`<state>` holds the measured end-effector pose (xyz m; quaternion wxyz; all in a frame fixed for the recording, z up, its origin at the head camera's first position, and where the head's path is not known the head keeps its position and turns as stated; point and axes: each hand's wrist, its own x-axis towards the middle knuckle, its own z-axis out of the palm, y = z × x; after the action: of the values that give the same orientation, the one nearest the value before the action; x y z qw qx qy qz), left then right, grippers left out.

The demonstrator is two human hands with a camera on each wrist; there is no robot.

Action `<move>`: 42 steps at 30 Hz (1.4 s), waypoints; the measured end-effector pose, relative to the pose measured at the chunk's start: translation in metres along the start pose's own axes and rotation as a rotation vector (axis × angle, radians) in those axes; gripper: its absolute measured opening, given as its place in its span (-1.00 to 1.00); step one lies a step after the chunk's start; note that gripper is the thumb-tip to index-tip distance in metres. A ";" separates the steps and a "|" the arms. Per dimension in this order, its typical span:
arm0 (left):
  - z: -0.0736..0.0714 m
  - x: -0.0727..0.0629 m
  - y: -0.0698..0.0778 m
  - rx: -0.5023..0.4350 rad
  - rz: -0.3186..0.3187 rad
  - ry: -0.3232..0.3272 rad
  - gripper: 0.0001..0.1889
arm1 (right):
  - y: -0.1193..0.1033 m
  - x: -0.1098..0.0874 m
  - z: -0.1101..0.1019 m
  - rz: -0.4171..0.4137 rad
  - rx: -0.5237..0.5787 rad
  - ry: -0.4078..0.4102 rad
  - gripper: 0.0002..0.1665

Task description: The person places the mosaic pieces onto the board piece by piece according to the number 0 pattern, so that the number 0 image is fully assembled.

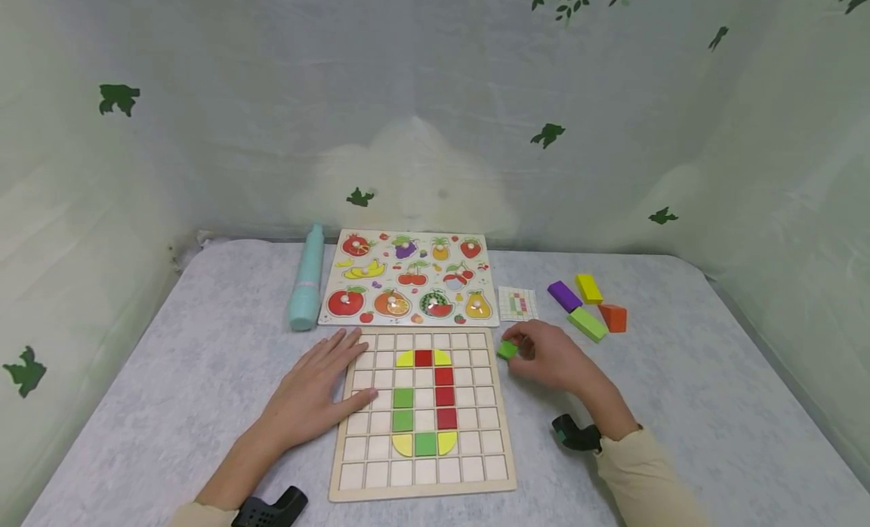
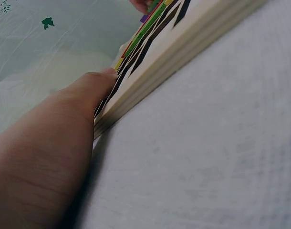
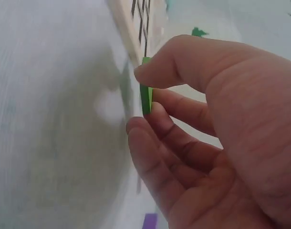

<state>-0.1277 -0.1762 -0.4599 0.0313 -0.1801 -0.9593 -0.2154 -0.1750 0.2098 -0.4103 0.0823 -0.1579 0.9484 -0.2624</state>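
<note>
My right hand point(image 1: 553, 357) pinches a small green tile point(image 1: 507, 349) between thumb and fingers, just off the right edge of the wooden grid board point(image 1: 503, 466). The right wrist view shows the green tile point(image 3: 146, 98) edge-on, with the thumb against one side. My left hand point(image 1: 316, 391) rests with outstretched fingers on the board's left edge. In the left wrist view its thumb point(image 2: 100, 83) lies over the board's rim. On the grid, red tiles point(image 1: 445, 396), green tiles point(image 1: 403, 410) and yellow rounded pieces point(image 1: 404, 445) form a ring with a gap at the upper left.
Behind the grid lies a fruit puzzle board point(image 1: 381, 289), with a teal bottle-shaped object point(image 1: 309, 285) to its left. A small pattern card point(image 1: 518, 303) lies at its right. Purple point(image 1: 564, 296), yellow point(image 1: 588, 288), light green point(image 1: 587, 325) and orange blocks point(image 1: 614, 318) sit farther right.
</note>
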 end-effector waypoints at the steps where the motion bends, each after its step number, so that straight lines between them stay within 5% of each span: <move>1: -0.001 0.000 0.000 0.002 -0.004 -0.006 -0.08 | -0.003 -0.001 0.000 0.002 0.011 0.004 -0.61; 21: -0.001 -0.005 -0.002 0.000 -0.007 -0.016 -0.08 | -0.084 0.017 0.028 -0.198 0.097 -0.029 -0.68; 32: -0.003 -0.005 -0.003 0.008 0.003 0.002 -0.09 | -0.105 0.020 0.060 -0.327 -0.033 -0.066 -0.72; 42: -0.004 -0.005 -0.002 -0.003 0.001 -0.006 -0.10 | -0.108 0.018 0.068 -0.420 -0.135 -0.043 -0.81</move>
<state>-0.1241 -0.1809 -0.4579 0.0285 -0.1813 -0.9589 -0.2164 -0.1480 0.0841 -0.4132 0.0355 -0.3628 0.9080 -0.2064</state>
